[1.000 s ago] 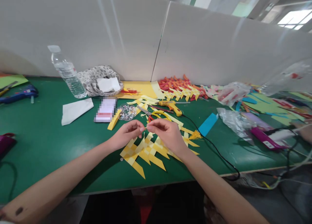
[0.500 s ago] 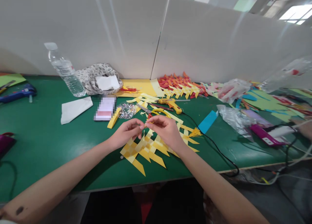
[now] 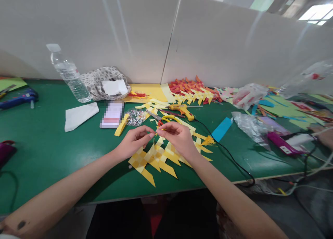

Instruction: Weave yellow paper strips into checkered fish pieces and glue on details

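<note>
as far as can be seen, has left hand (image 3: 137,140) and right hand (image 3: 180,139) raised close together above the counter (image 3: 104,183), with fingers (image 3: 168,125) bent into small pinches; cannot tell whether grasping a thin strand or nothing. has woven yellow paper pieces (image 3: 139,160) lying just beneath, partly hidden by the right hand. seems done with most weaving there, judging by checkered bodies and pointed ends in place. has a yellow tassel (image 3: 208,140) near the right end; cannot tell whether attached. has glue gun (image 3: 185,111) and scissors (image 3: 171,119) lying farther back, unheld. shows red-orange woven pieces (image 3: 185,85) heaped behind, apparently further along; likely has small finishing work left on the yellow ones.
</note>
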Tool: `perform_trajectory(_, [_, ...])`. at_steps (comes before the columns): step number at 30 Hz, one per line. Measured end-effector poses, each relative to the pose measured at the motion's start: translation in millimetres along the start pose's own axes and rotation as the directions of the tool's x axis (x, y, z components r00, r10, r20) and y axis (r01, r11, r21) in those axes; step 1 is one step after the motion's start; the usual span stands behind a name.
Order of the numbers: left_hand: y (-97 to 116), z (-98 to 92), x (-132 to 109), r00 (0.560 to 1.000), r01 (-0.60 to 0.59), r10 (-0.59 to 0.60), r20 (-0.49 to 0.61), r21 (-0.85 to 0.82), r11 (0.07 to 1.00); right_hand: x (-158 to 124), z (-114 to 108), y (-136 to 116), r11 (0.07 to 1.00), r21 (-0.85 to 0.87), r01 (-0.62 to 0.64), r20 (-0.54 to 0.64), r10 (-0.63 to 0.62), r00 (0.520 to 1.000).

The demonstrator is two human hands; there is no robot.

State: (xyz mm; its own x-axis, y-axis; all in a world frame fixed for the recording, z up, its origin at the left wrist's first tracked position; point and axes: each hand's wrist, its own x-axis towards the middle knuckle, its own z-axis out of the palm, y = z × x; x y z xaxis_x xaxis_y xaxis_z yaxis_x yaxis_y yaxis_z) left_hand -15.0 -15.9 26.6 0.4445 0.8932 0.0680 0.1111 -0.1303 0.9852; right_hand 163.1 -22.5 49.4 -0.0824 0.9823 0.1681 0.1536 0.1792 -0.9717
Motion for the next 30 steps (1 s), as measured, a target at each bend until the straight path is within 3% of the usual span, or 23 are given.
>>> perform_trajectory(7, [-6.8,-1.4,1.9,0.999,0.004,-0.001,-0.039,0.066,0.998,-1.6,4.0,2.1,1.0,-0.014,-0.002,0.041,0.003,0.999])
perform_trajectory(25, [-6.0,-1.4,3.6,0.998,0.06,-0.059,0.028,-0.043,0.997,0.7,4.5,2.5,0.999,0.054,-0.003,-0.005,0.003,1.0])
perform_trajectory(30, [-4.0,-2.8,4.0,0.998,0.067,-0.068,-0.015,-0.042,0.997,0.6,4.0,2.5,0.999,0.036,0.002,-0.008,-0.002,1.0])
